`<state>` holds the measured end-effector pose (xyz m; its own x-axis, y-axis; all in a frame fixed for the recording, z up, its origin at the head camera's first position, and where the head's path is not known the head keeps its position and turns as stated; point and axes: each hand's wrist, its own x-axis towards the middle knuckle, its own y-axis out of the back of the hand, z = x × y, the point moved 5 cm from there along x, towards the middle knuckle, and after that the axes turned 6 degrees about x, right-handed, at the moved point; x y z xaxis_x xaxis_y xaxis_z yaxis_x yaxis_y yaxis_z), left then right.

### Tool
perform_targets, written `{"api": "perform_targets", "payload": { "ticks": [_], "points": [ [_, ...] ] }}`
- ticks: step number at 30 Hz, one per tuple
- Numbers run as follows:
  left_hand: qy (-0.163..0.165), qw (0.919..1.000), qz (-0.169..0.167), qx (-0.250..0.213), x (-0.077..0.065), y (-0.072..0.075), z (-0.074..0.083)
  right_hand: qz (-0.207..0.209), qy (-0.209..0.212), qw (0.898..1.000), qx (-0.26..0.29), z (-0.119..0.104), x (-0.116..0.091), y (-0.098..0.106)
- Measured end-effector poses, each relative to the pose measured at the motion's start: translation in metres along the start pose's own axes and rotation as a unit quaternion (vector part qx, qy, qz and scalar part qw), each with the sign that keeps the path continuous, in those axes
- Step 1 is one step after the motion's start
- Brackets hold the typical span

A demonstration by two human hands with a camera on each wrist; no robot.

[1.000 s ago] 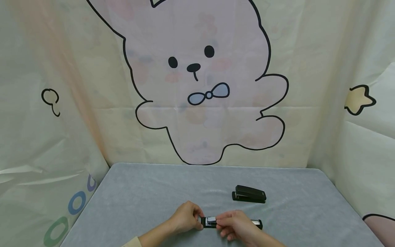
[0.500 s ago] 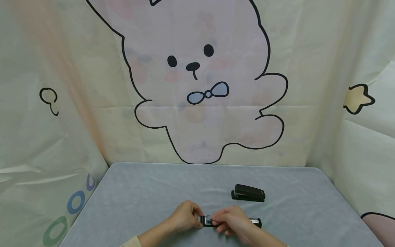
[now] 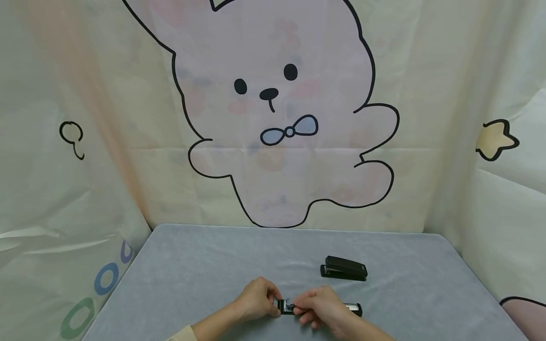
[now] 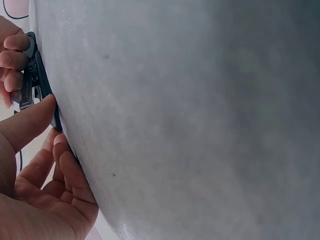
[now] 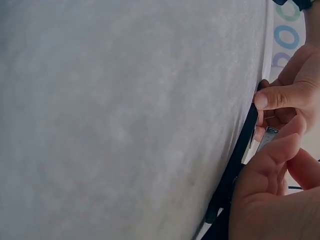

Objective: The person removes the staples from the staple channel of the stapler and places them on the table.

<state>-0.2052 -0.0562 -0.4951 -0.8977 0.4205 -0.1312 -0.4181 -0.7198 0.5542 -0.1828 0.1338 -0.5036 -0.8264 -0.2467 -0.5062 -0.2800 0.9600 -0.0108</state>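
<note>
A black stapler [image 3: 281, 307] lies on the grey cloth, lengthwise between my two hands. My left hand [image 3: 257, 299] pinches its left end between thumb and fingers, the thumb [image 4: 35, 117] being clear in the left wrist view. Over the stapler's middle, my right hand [image 3: 317, 305] pinches a small silvery strip [image 3: 288, 304] with its fingertips; what kind of piece it is stays too small to tell. This hand hides much of the stapler, whose right end [image 3: 357, 309] shows beyond it. The right wrist view has the stapler's dark edge [image 5: 240, 150] side-on.
A second black stapler [image 3: 343, 268], its top raised at the left, sits behind my right hand. Grey cloth covers the table [image 3: 204, 265]. Pale curtains with a cartoon bear [image 3: 273, 166] hang at the back and sides.
My right hand has moved a little left along the stapler, then stays about there, covering more of the silvery strip. My left hand keeps its hold. The rear stapler has not moved.
</note>
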Motion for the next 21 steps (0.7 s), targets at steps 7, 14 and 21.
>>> {"api": "perform_targets", "payload": {
  "ticks": [7,14,21],
  "points": [
    [-0.001,1.0000,0.001,-0.001,0.001,-0.002,-0.001,0.010,0.000,1.000,0.015,-0.001,-0.003,0.011],
    [0.010,0.9999,-0.007,0.003,0.001,-0.002,-0.001,0.014,0.020,1.000,0.014,-0.006,-0.014,0.026],
    [0.014,0.9998,-0.010,0.002,0.000,-0.001,0.001,0.018,0.033,0.999,0.021,-0.011,-0.026,0.046]
  ]
}}
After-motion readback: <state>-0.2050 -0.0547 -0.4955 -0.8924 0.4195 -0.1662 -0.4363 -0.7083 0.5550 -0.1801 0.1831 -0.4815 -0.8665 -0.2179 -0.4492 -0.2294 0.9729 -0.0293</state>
